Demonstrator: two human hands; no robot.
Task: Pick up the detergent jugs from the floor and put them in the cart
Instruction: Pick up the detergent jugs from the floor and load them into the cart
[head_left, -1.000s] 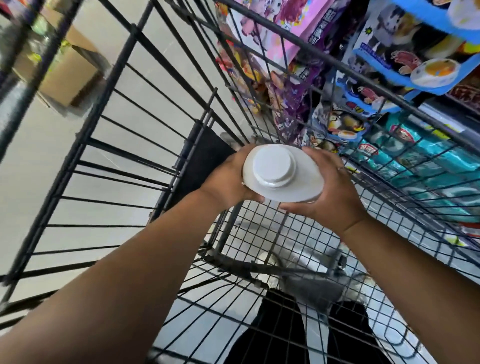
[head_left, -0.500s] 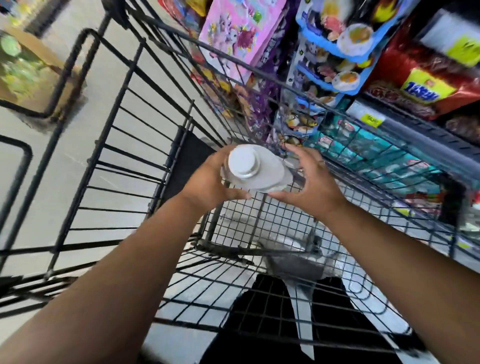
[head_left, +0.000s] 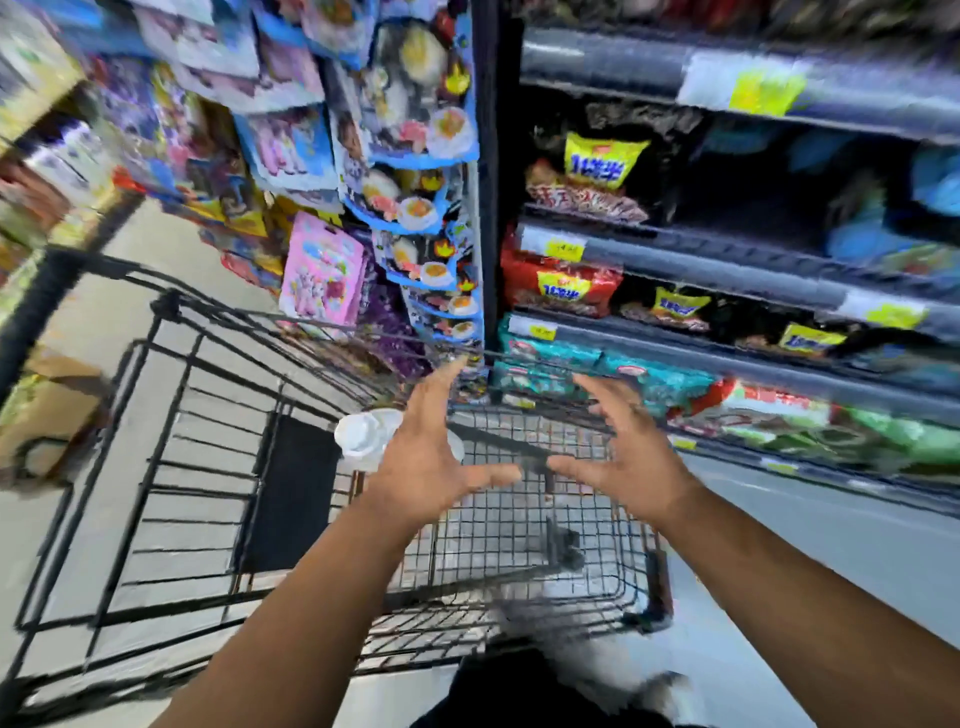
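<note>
Beside tall grey shop shelves (head_left: 727, 249) of bright snack bags (head_left: 561, 283), a big black wire shopping cart (head_left: 498, 530) stands on the pale floor (head_left: 831, 545). Inside it, at the far end, sits a white plastic detergent jug (head_left: 358, 434) with a round cap, partly hidden by the left hand (head_left: 431, 452). Both that hand and the right hand (head_left: 623, 447) hover over the cart, fingers spread wide, holding nothing.

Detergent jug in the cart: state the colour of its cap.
White cap on a white detergent jug; it shows best in the head view.
</note>
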